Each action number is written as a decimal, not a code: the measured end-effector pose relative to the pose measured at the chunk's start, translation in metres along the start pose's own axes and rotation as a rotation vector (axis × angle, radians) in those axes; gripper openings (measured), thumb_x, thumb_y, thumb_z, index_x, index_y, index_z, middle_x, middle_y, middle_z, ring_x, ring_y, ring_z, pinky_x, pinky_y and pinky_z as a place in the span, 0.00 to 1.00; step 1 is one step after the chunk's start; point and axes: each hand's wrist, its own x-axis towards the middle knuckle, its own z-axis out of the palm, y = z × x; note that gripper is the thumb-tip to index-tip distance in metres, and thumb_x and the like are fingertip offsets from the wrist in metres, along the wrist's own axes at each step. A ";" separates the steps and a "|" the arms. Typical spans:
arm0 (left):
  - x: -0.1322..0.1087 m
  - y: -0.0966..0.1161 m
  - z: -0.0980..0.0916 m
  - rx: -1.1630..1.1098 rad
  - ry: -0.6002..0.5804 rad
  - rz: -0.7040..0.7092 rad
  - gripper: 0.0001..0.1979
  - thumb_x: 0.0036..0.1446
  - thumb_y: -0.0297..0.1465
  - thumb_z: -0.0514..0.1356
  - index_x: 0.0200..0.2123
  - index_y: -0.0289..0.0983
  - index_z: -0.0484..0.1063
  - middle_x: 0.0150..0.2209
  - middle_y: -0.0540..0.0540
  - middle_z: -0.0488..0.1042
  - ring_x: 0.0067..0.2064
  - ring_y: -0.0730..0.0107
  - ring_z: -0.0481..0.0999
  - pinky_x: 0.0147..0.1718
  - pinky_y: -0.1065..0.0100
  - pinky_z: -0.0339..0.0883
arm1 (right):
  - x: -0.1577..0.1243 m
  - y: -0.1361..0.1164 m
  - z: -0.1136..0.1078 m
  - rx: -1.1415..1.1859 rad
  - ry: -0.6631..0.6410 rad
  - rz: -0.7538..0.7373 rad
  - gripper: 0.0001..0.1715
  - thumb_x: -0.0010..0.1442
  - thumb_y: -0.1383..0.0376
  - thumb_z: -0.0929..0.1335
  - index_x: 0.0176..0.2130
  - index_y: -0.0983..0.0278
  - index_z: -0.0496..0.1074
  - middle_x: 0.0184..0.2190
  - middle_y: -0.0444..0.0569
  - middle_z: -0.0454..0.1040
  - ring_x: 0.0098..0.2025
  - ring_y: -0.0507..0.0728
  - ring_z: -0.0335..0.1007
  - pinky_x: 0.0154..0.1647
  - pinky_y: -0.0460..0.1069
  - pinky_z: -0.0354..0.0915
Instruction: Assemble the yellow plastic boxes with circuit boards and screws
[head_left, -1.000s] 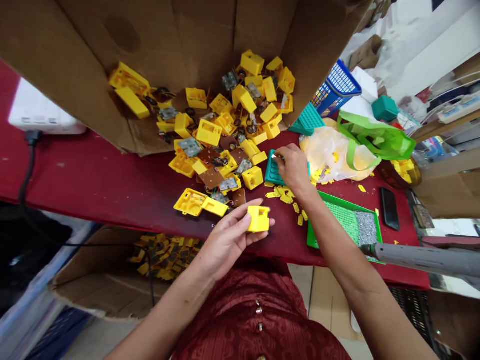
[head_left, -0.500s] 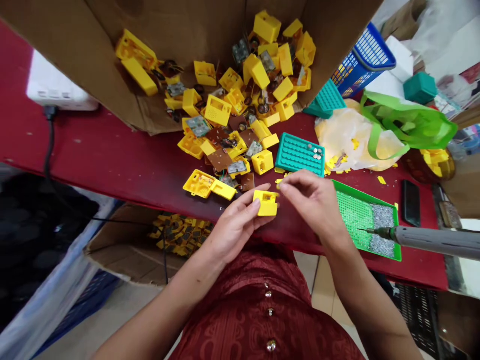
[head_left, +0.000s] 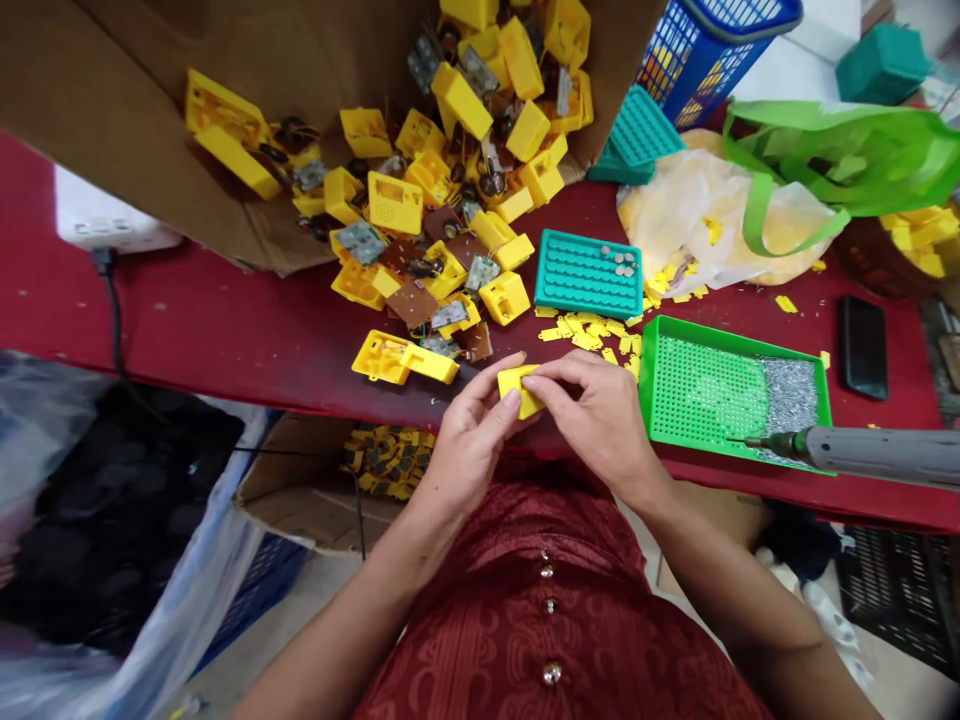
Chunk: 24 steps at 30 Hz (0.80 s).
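A small yellow plastic case (head_left: 513, 380) is held over the table's front edge, between thumb and fingers of my left hand (head_left: 472, 425). My right hand (head_left: 600, 415) has its thumb and fingertips pinched together against the case's right side, covering part of it. Whatever those fingertips hold is hidden. Small flat yellow plastic tabs (head_left: 581, 328) lie scattered just beyond my right hand. To the left of the case, a yellow open housing (head_left: 382, 357) rests on the table beside a yellow block (head_left: 431, 363).
A large carton (head_left: 300, 50) holds yellow housings with wires and circuit boards (head_left: 360, 242), spilling forward. A teal tray (head_left: 589, 272) carries several small round discs. A green tray (head_left: 697, 390) contains metal screws (head_left: 791, 393), with an electric screwdriver (head_left: 885, 450) above it. A phone (head_left: 862, 345) lies right.
My right hand has moved left and down from beside the small yellow tabs onto the yellow case. The left hand still holds the case. The camera view has shifted.
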 end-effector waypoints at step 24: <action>-0.002 0.000 0.000 -0.102 -0.113 -0.079 0.17 0.57 0.34 0.67 0.49 0.37 0.78 0.48 0.41 0.82 0.46 0.61 0.82 0.43 0.65 0.78 | 0.001 0.006 -0.013 0.169 -0.077 0.132 0.11 0.52 0.62 0.73 0.30 0.62 0.68 0.25 0.39 0.68 0.26 0.48 0.61 0.26 0.46 0.57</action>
